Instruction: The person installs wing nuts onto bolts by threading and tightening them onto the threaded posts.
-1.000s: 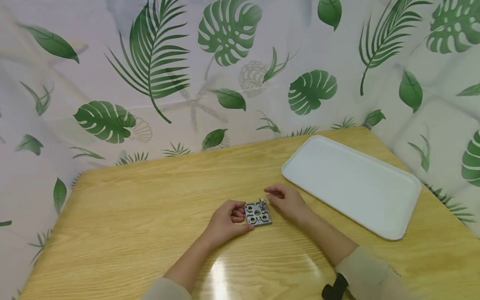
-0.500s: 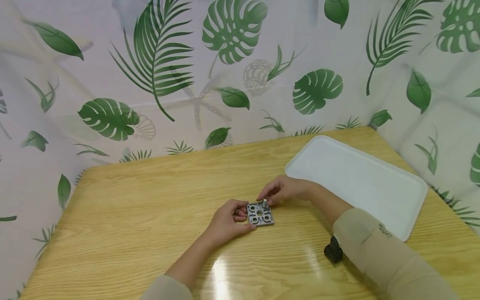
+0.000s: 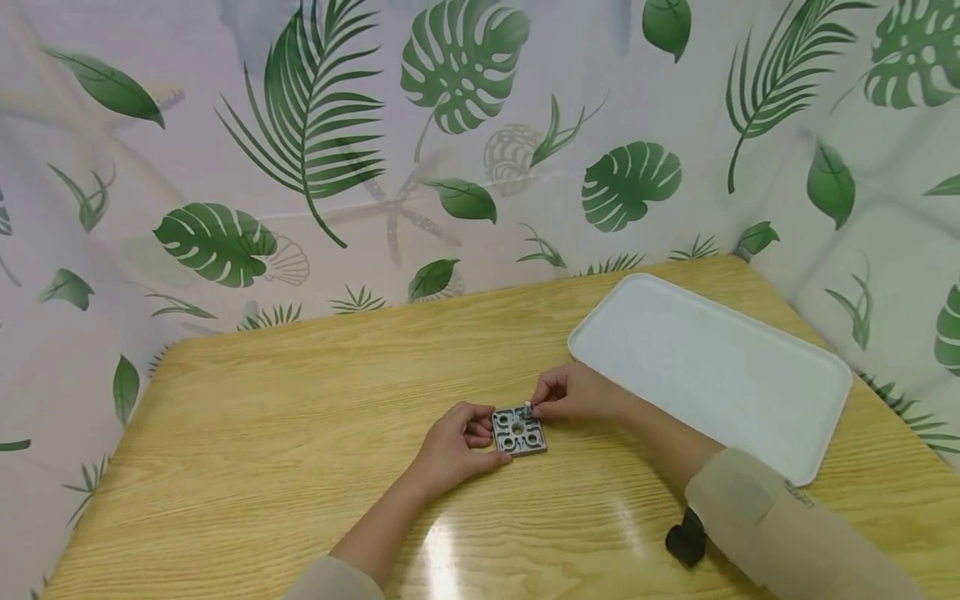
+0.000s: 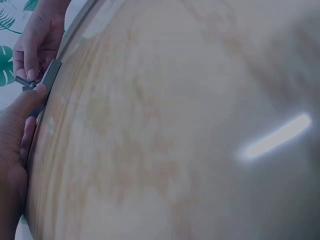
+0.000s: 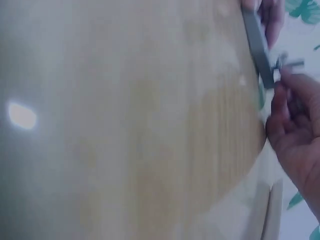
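A square grey metal plate (image 3: 519, 431) with several round holes and grooves lies on the wooden table. From its far right corner stands a small silver bolt (image 3: 527, 409). My left hand (image 3: 452, 447) grips the plate's left side, with the thumb at the near edge and the fingers curled at the far corner. My right hand (image 3: 576, 392) pinches the bolt low down with thumb and forefinger. In the right wrist view the bolt's shank (image 5: 295, 64) sticks out past the fingertips. The left wrist view shows the plate (image 4: 49, 77) edge-on, with the left thumb on it.
A white rectangular tray (image 3: 712, 367) lies at the right, close beyond the right forearm. The wooden table (image 3: 300, 400) stretches away to the left. A leaf-printed cloth (image 3: 375, 167) hangs behind. A black strap piece (image 3: 686, 540) hangs below the right sleeve.
My right hand moved in from beside the plate to the bolt, then shifted slightly right and lower, its fingers at the bolt. The left hand and plate stay nearly in place.
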A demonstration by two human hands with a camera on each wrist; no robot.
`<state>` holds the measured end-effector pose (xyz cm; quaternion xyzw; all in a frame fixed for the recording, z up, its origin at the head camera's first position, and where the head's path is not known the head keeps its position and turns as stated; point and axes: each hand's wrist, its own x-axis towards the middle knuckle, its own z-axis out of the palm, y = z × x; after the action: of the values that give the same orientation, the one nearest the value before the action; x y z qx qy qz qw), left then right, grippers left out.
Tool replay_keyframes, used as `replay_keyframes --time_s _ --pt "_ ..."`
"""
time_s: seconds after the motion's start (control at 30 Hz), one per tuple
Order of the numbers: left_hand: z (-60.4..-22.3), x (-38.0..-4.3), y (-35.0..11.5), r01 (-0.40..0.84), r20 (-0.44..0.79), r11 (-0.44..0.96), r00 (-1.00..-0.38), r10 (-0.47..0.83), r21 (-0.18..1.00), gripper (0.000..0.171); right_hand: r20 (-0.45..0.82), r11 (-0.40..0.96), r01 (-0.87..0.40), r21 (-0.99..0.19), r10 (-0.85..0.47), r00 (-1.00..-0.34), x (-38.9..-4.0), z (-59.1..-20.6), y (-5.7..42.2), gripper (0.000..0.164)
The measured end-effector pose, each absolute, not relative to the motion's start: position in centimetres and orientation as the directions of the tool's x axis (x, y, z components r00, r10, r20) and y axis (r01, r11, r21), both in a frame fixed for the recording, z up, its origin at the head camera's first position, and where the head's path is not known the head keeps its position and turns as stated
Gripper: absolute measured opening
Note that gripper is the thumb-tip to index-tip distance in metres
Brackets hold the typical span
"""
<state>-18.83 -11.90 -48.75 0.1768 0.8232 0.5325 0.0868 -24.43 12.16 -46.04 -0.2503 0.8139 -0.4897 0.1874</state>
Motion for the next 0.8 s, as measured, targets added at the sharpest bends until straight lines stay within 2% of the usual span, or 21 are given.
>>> replay_keyframes --time_s 0.2,0.43,0.6,0.8 --pt "-48.8 -18.8 -11.8 0.205 0.056 0.362 -0.922 0.382 0.910 0.061 -0.006 0.463 -0.160 -0.872 -0.337 -0.941 -21.5 -46.3 10.9 0.011" --pt "-48.8 -18.9 -11.8 0.208 0.065 0.355 -0.925 0.376 0.912 0.060 -0.010 0.505 -0.026 -0.863 -0.068 -0.998 -19.2 -46.1 8.6 0.013" --pt "-48.8 -18.9 -11.9 0.205 0.057 0.361 -0.923 0.381 0.910 0.060 -0.022 0.508 0.022 -0.861 0.007 -1.000 -18.6 -45.9 7.8 0.015" --pt "-48.8 -18.8 -11.8 0.203 0.053 0.364 -0.922 0.383 0.909 0.061 -0.033 0.521 0.024 -0.853 -0.008 -0.999 -18.6 -45.7 8.4 0.017"
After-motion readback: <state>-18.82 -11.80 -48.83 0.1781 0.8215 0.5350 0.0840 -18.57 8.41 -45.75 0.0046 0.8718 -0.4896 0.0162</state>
